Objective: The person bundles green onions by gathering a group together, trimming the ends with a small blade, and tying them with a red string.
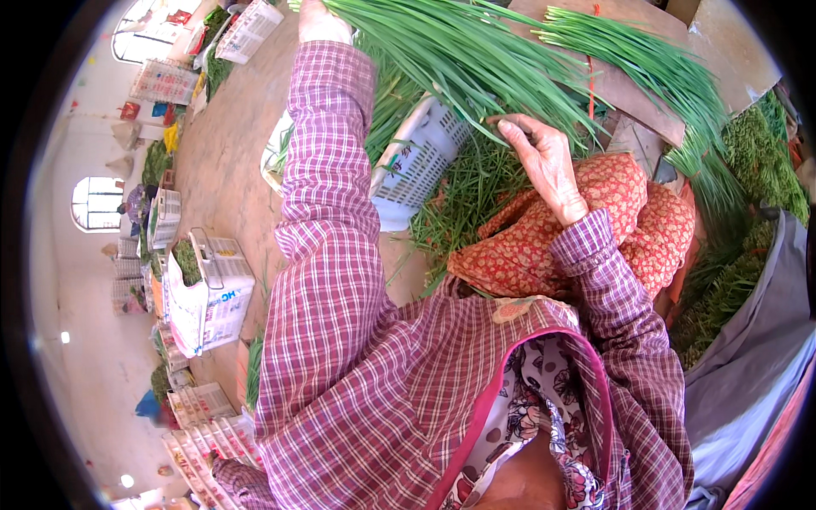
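My left hand [324, 23] is at the top edge, partly cut off by the picture. It is closed on the stem end of a large loose bunch of green chives [459, 47]. The long leaves fan out to the right and droop downward. Below their hanging tips is my right hand [544, 161], thumb and forefinger close together on some leaf ends. A second bunch of chives [637, 59], tied with a thin red band [592, 85], lies to the right on a brown board [625, 98].
A white slatted crate [421, 153] with greens stands ahead, loose trimmings [476, 191] beside it. Red floral cloth [527, 255] covers my lap. Another white crate [217, 293] sits on the floor at left. Grey sheeting [748, 340] and heaped greens [765, 144] are at right.
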Motion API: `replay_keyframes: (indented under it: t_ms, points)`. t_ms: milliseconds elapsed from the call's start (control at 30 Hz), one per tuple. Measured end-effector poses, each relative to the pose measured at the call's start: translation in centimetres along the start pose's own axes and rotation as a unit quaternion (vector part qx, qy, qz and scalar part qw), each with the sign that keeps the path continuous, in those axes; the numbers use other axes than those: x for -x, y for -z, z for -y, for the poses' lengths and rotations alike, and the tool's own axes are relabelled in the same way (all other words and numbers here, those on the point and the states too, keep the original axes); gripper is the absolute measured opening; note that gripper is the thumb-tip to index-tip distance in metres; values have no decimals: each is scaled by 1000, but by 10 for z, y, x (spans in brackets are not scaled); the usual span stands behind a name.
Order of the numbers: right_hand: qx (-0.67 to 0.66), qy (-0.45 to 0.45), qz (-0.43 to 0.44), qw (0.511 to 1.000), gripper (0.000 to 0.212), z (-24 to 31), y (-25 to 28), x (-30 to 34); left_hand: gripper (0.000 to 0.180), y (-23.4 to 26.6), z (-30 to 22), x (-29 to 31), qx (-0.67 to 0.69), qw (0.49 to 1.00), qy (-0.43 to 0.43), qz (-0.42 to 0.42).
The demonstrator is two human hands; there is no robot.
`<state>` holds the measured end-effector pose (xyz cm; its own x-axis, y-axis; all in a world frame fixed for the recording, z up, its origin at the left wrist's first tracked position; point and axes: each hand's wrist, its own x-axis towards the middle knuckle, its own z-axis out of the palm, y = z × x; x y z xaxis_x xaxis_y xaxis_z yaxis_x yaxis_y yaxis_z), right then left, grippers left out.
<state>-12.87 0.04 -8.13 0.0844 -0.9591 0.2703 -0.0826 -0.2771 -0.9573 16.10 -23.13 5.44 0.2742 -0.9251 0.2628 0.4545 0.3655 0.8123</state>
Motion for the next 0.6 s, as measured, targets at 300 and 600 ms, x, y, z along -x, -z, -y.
replay_keyframes:
  t_ms: [300,600]
  points:
    - [46,-34,-56,997,32,-19,-8,-6,42,-6,11,1,5,999,-41,-7]
    - [3,-65,-71,995,34,-11,-14,-21,24,-6,14,3,-4,1000,-29,-4]
